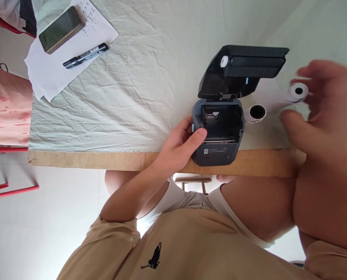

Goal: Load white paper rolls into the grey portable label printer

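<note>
While the left hand [176, 146] clasps a printer [220, 151], the right hand [328, 107], fingers well parted, brackets a paper roll [293, 91], contact unclear.

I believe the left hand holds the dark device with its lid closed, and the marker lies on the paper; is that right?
Not quite: the head view shows the lid open. The left hand does hold the dark device, and the marker does lie on the paper.

Right of the label printer [217, 152] lie a nearer paper roll [248, 116], just beside it, and a farther paper roll [292, 91]. Well left of the printer, paper sheets [49, 77] bear a smartphone [61, 30] and, nearer the printer, a marker pen [85, 55].
</note>
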The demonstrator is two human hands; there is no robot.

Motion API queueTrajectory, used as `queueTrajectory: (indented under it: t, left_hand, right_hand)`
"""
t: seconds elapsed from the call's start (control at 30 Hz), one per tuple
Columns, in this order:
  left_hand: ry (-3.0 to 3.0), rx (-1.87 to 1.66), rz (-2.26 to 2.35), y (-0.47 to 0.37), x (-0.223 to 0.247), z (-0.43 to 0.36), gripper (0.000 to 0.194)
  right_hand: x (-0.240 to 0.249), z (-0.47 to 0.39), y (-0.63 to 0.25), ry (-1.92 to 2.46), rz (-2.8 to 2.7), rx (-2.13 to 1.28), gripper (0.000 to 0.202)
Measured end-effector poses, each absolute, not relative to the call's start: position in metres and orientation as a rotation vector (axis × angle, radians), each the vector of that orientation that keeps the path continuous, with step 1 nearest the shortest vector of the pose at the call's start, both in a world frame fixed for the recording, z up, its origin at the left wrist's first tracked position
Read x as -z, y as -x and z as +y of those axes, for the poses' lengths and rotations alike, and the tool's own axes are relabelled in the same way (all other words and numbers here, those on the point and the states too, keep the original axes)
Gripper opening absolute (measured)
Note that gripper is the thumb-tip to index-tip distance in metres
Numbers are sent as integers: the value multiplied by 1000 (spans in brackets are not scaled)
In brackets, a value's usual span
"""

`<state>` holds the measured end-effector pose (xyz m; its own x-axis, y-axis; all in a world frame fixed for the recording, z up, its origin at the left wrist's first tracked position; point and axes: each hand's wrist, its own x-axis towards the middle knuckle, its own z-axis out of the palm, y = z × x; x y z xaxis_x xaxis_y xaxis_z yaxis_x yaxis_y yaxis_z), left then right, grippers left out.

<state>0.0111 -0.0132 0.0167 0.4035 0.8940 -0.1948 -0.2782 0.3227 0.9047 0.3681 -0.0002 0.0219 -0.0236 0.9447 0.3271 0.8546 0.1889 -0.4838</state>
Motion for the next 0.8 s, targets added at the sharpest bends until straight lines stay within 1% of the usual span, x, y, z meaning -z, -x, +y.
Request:
queueTrajectory:
  t: [0.03,0.07,0.17,0.3,0.37,0.47,0.5,0.53,0.63,0.67,0.73,0.8]
  left_hand:
    - [-925,-894,806,-11,-16,-13,67]
    - [-925,-896,801,-10,-16,-13,66]
    - [-932,-889,795,-9,-16,-13,66]
    - [-937,-877,822,-10,-17,-12,70]
    - [-938,-878,826,-10,-18,-12,71]
    - [-940,-878,815,-11,-19,-12,71]
    - [-940,-876,816,-11,-19,-12,71]
    - [-940,-872,819,-11,-19,-12,72]
    - [-934,-873,822,-10,-19,-12,72]
    - [-931,-875,818,-10,-19,-12,72]
    - [-924,-880,805,-10,-18,-12,70]
    - [-920,-881,799,-10,-19,-13,68]
  right_hand:
    - [-19,5,-370,1688,-1922,-250,82]
    - [-16,10,-372,1702,-1943,-270,78]
    - [-7,19,-375,1786,-1931,-216,58]
    - [-4,19,-375,1837,-1924,-229,50]
    - [-7,15,-372,1844,-1914,-242,52]
    - [-12,9,-366,1892,-1893,-255,67]
    - [-13,8,-365,1885,-1915,-247,69]
    - [-13,8,-365,1858,-1949,-229,67]
    - [-12,11,-366,1762,-1998,-159,52]
    - [-11,12,-366,1749,-1992,-163,51]
    - [-10,13,-366,1762,-1951,-187,60]
    - [-9,12,-365,1788,-1926,-203,79]
